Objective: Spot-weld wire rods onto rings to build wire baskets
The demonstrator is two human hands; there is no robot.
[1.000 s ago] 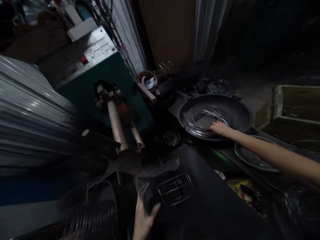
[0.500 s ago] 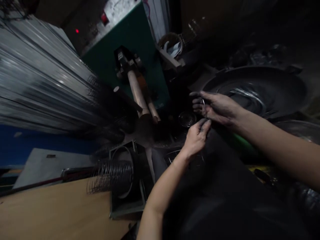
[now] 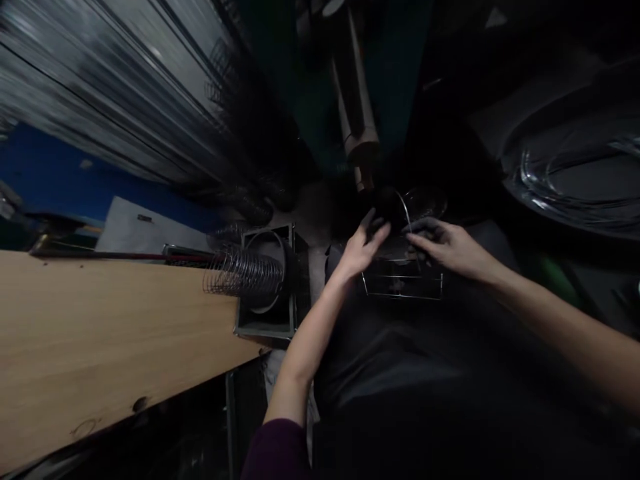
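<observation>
A small wire grid frame (image 3: pixel 403 283) lies on the dark cloth over my lap. My right hand (image 3: pixel 447 245) is closed on a thin curved wire (image 3: pixel 407 217) that arcs up above the frame. My left hand (image 3: pixel 363 245) reaches in beside it, fingers together at the frame's upper left corner and close to the wire. Just above both hands stand the copper-coloured electrode arms (image 3: pixel 356 113) of the green machine.
A big dark pan (image 3: pixel 575 173) with several bent wires sits at the right. A coil of wire rings (image 3: pixel 243 272) hangs on a dark boxed holder (image 3: pixel 273 280) left of my arm. A wooden board (image 3: pixel 100 327) fills the lower left, corrugated metal sheeting (image 3: pixel 115 87) the upper left.
My right hand has left the pan with one wire and come down to the frame on my lap. My left hand rose to meet it. The view has swung left and down.
</observation>
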